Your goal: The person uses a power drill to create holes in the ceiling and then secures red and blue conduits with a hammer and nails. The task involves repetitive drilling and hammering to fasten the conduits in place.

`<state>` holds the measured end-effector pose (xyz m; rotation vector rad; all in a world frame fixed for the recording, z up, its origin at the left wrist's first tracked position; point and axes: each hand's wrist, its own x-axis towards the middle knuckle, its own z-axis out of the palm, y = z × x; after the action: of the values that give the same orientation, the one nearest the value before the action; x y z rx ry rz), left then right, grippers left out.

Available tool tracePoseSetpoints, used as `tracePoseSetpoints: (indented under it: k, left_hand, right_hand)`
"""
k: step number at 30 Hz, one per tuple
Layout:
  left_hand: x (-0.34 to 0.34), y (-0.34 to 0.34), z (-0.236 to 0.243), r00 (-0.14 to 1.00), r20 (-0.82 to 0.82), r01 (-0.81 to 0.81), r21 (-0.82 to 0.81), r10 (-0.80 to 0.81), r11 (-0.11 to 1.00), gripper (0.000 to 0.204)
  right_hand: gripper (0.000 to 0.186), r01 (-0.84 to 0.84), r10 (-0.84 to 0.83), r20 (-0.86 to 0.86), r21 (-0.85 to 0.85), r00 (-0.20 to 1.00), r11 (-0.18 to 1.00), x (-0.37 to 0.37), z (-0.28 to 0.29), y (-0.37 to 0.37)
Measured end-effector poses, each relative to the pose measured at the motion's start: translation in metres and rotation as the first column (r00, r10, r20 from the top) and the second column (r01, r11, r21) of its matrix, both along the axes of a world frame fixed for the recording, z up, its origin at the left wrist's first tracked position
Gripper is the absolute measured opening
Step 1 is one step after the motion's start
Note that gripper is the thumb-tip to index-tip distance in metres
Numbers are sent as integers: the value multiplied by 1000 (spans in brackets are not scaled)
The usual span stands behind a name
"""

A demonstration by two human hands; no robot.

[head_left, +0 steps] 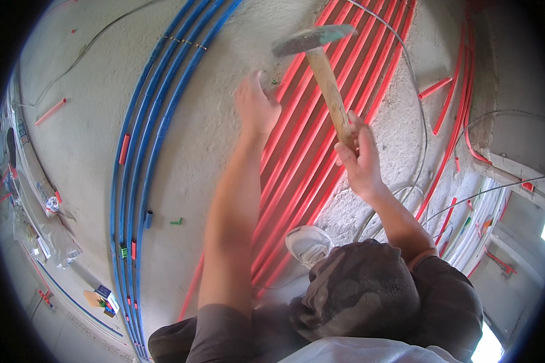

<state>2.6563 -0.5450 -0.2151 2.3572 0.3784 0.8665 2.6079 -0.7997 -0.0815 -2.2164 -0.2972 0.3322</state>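
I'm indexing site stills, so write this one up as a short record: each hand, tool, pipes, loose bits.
Right hand: gripping a metal-headed hammer with a pale wooden handle
Left hand: beside the long red pipes; whether it holds anything is unclear
Tool position: head end up and away from the person
Other pipes: long blue pipes, at left
Loose bits: short blue tube, small green piece

Hammer handle [329, 89] tan; pipes [306, 158] red; trousers [363, 290] dark camouflage.

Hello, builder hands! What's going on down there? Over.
Right hand: gripping wooden-handled, metal-headed hammer. Left hand: beside long red plastic pipes, grip unclear. Thin grey cable crosses pipes.
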Motion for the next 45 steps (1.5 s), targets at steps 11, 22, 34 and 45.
tracePoseSetpoints:
  k: [11,22,34,45]
  left_hand:
    - [-46,-3,23,944,-306,178,164,-122,970,21]
    - [-46,-10,21,932,-329,204,135,-150,970,20]
    - [-138,21,35,859,-456,283,48,-231,958,21]
    - [-410,165,127,429,-883,-15,-216,-188,976,24]
  right_hand:
    - [31,-75,68,-55,-122,996,990,-11,5,8]
    - [36,-79,50,-165,-177,985,981,-15,-12,14]
    - [33,-130,81,-164,-319,983,939,-3,-85,-14]
    - [21,-249,375,-454,312,809,917,-73,8,104]
